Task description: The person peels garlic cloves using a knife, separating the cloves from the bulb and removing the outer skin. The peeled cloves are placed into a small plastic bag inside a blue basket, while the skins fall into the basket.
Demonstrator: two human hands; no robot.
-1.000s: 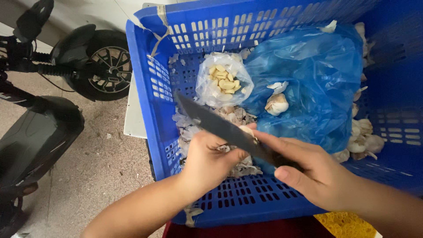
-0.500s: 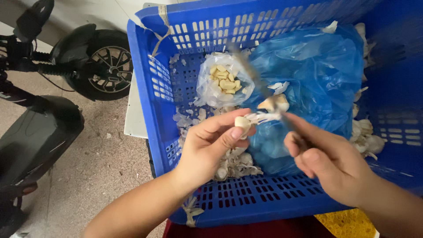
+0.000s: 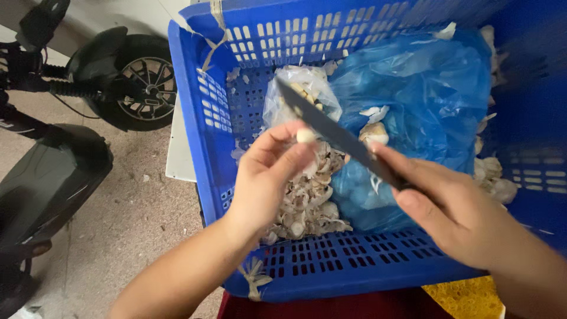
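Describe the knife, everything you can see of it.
The knife has a long, flat, dark blade, metal by its look, tapering to a tip near the clear bag. The right hand grips it, hiding the handle. It slants up-left over the blue crate, its edge close beside the garlic clove pinched in the left hand.

Two hands (image 3: 269, 171), one knife (image 3: 336, 136), one crate (image 3: 201, 118), two bags (image 3: 425, 88), one scooter (image 3: 53, 171).

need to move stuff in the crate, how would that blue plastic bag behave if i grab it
The blue plastic bag looks thin and crumpled, so probably floppy and shapeless when lifted. Its glossy film may feel slippery. Garlic bulbs resting on it would likely roll off.
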